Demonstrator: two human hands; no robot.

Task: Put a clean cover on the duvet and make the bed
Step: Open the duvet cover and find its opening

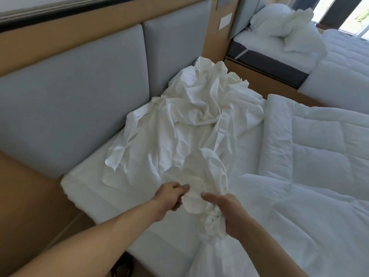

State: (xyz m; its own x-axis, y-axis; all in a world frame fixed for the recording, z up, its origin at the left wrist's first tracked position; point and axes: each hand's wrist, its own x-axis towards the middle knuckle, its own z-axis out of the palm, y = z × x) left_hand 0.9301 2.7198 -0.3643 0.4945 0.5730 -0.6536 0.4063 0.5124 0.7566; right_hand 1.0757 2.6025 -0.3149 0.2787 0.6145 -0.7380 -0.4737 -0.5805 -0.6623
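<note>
Both hands are closed on the cover (pixel 199 116). The left hand (pixel 171 195) pinches a fold of it between thumb and curled fingers, and the right hand (pixel 227 211) clutches a gathered rope of the same cloth just beside it. Held so close together, they seem to be feeding the fabric through in search of an edge, a corner or the opening, since the cover cannot go on until one is found.

The rest of the cover lies crumpled across the head of the bed (pixel 87 186), heaped towards the far right end of the headboard (pixel 69 92), with slack to pull from. Whether it is inside out cannot be told.

The duvet (pixel 311 140) lies bare on the right, its near edge rolled back from the cover, probably to keep the two apart while the cover is sorted. In my judgement the task is at an early stage.

A second bed (pixel 259 45) stands far right, with pillows (pixel 279 19) piled on it.
</note>
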